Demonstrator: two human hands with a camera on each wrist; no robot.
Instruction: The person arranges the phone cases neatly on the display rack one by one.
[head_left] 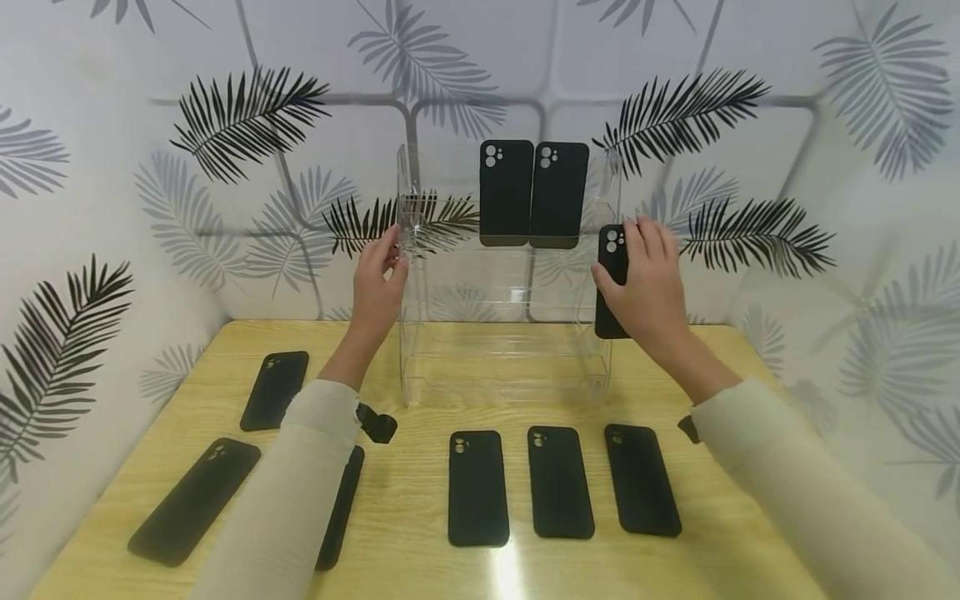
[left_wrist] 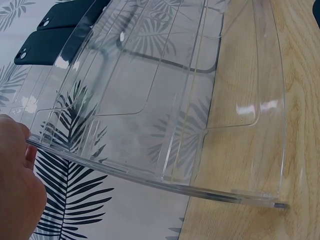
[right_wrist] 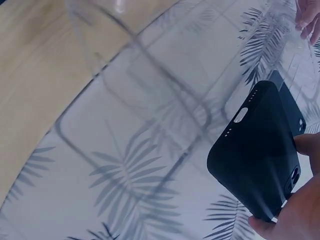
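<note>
A clear acrylic display rack (head_left: 407, 350) with several tiers stands at the back of the table. My left hand (head_left: 381, 279) pinches its left side panel near the upper edge; the left wrist view shows the thumb and fingers at that edge (left_wrist: 150, 179). Two black phone cases (head_left: 506, 192) (head_left: 559, 192) lean side by side on the top tier, camera cutouts up. My right hand (head_left: 651, 279) grips another black phone case (right_wrist: 250, 145) by its sides, just beside the rack's right panel. Fingers cover part of that case in the head view.
Three black phone cases (head_left: 478, 487) (head_left: 561, 482) (head_left: 642, 479) lie in a row on the wooden table (head_left: 420, 517) in front of the rack. More cases (head_left: 275, 390) (head_left: 195, 500) (head_left: 341, 508) lie at the left, one partly behind the left sleeve. A leaf-patterned wall (head_left: 480, 50) rises behind.
</note>
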